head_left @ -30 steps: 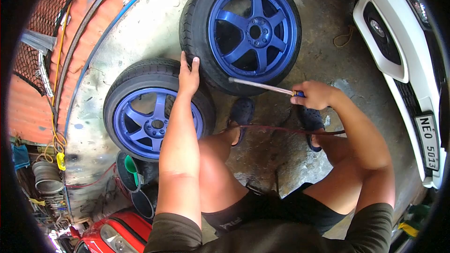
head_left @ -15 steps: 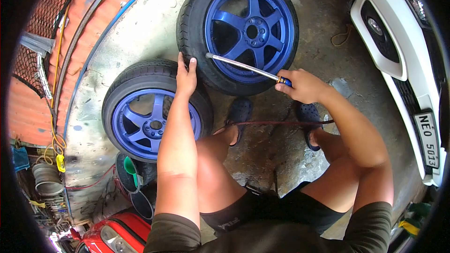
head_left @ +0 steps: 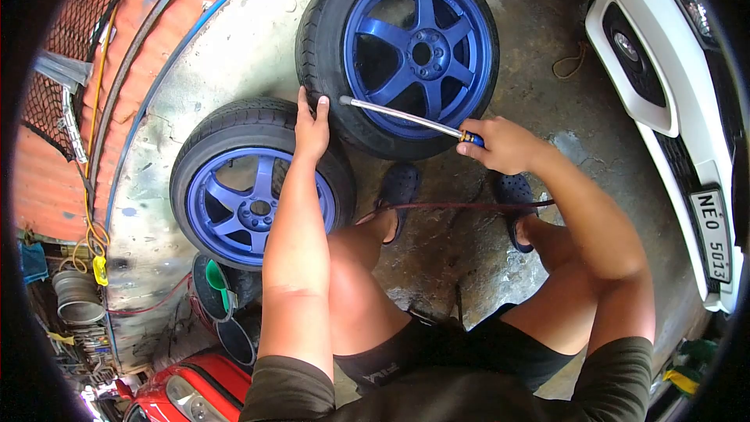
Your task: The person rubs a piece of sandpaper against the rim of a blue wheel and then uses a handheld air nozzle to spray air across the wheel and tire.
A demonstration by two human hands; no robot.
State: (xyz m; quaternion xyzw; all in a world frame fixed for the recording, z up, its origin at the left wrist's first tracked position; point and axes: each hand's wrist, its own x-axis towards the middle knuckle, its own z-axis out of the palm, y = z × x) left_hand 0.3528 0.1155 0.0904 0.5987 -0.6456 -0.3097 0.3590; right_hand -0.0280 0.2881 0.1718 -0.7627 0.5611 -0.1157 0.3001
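Observation:
A large tire with a blue six-spoke rim (head_left: 383,96) leans against the wall at the top middle. My left hand (head_left: 312,129) rests against its tread and lower left sidewall, thumb and fingers apart. My right hand (head_left: 500,144) is closed around the blue handle of a long metal rod tool (head_left: 406,116). The tool's dark round tip lies at the tire's sidewall, just right of my left thumb, and its shaft crosses the lower rim edge. A second tire with a blue rim (head_left: 226,228) stands at the lower left, partly behind my left forearm.
A white car's front bumper (head_left: 676,156) stands on the right. A dark red hose (head_left: 461,205) crosses the floor by my feet. Black buckets (head_left: 211,287), one holding a green funnel, and a red car part (head_left: 187,391) are at the lower left. Netting (head_left: 86,31) hangs upper left.
The tool's tip has shifted slightly down and left along the sidewall, off the rim's edge. My right hand has moved a little with it; my left hand is nearly still.

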